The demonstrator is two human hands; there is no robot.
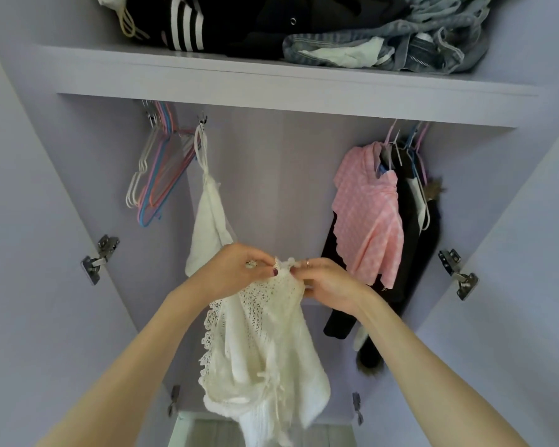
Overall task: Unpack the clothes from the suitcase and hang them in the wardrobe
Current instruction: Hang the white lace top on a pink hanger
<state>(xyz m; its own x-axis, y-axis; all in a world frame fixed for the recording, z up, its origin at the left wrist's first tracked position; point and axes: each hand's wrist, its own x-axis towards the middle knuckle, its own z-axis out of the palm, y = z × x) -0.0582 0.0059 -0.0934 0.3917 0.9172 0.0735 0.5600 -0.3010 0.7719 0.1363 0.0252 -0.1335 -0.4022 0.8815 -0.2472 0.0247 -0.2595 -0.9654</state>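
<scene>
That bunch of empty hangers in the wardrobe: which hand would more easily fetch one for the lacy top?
Probably the left hand. The empty hangers hang on its side, while the right hand can keep pinching the white lace top.

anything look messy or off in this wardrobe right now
Two things. On the top shelf, the black clothes and denim are piled in a loose, crumpled heap rather than folded. Below, the pink checked top sits crooked on its hanger. The white lace top, pinched by the left hand and right hand, looks fine.
</scene>
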